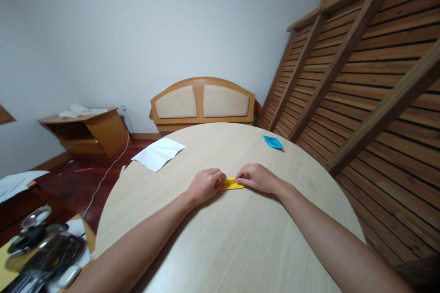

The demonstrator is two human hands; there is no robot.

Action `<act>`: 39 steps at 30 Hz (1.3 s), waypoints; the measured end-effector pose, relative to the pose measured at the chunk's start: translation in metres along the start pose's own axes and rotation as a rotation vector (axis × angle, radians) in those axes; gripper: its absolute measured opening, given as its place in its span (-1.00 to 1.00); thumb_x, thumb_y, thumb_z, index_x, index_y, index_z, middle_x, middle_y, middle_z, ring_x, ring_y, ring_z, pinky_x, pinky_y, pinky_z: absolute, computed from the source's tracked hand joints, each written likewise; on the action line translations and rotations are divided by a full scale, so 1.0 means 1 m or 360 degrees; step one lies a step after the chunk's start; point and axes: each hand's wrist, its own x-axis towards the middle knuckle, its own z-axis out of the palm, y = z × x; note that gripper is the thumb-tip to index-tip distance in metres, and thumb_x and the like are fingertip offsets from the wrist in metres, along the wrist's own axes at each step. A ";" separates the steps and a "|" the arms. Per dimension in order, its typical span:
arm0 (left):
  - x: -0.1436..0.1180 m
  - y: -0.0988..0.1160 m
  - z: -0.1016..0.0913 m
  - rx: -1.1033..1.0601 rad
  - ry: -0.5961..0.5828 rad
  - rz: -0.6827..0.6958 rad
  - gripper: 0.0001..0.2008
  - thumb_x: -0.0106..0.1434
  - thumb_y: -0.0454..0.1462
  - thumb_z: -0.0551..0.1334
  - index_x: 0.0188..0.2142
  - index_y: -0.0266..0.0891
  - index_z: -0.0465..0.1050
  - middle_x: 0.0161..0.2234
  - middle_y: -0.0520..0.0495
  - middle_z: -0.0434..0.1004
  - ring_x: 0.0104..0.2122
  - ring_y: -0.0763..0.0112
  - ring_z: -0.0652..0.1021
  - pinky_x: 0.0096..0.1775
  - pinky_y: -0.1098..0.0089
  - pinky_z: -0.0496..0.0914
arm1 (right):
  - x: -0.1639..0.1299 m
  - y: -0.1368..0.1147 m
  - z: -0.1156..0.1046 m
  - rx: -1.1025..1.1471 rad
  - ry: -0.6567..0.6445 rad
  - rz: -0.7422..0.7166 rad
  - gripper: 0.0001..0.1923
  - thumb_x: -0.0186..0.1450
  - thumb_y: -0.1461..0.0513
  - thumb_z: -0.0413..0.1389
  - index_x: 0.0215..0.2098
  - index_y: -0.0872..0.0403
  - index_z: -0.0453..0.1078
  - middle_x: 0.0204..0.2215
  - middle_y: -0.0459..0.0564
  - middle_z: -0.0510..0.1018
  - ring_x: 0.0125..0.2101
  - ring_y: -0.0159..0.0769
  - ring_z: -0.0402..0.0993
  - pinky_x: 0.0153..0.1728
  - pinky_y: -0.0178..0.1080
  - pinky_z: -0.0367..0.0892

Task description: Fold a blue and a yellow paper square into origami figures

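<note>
**Pinching a flat yellow folded-paper strip (232, 184), with skewed creases the main risk**

I am grasping the strip at both ends: my left hand (207, 186) is closing its fingers around the left end, and my right hand (258, 177) is pinching the right. The strip is lying around the middle of the round table with a pale wood-grain top (237, 242). How hard I am squeezing, I cannot tell. If my hands are pulling unevenly, the strip could be twisting and its folds drifting crooked; too much pressure could be creasing it wrongly. The smooth tabletop could be letting it slip. A creased white paper sheet (158, 153) is lying at the table's far-left rim, where a draught or bump could be tipping it off. A small blue folded-paper piece (273, 142) is resting near the table's far-right rim, equally light.
</note>
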 end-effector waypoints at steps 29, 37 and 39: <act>0.002 0.001 -0.001 0.0038 -0.0025 -0.0050 -0.94 0.31 -0.33 0.22 -0.27 -0.18 0.48 -0.33 0.00 0.60 -0.36 0.40 0.54 -0.34 0.47 0.33 | 0.008 -0.020 0.009 -0.0213 -0.0011 -0.0144 -0.78 0.42 0.16 0.06 -0.21 0.04 0.54 -0.28 0.02 0.64 -0.26 -0.23 0.51 -0.21 -0.24 0.30; 0.003 0.004 -0.003 -0.0007 -0.0083 -0.0100 -0.88 0.29 -0.37 0.20 -0.23 -0.17 0.50 -0.27 0.00 0.62 -0.31 0.39 0.56 -0.27 0.46 0.37 | 0.005 -0.013 0.005 -0.0198 -0.0031 -0.0123 -0.78 0.42 0.17 0.05 -0.23 0.05 0.53 -0.28 0.00 0.63 -0.27 -0.24 0.49 -0.21 -0.25 0.29; 0.003 0.004 -0.004 -0.0004 -0.0096 -0.0108 -0.88 0.29 -0.37 0.20 -0.23 -0.17 0.50 -0.26 0.00 0.62 -0.30 0.39 0.56 -0.26 0.46 0.37 | 0.004 -0.012 0.003 -0.0187 -0.0034 -0.0112 -0.78 0.42 0.17 0.05 -0.23 0.05 0.53 -0.29 0.00 0.63 -0.27 -0.25 0.49 -0.21 -0.26 0.29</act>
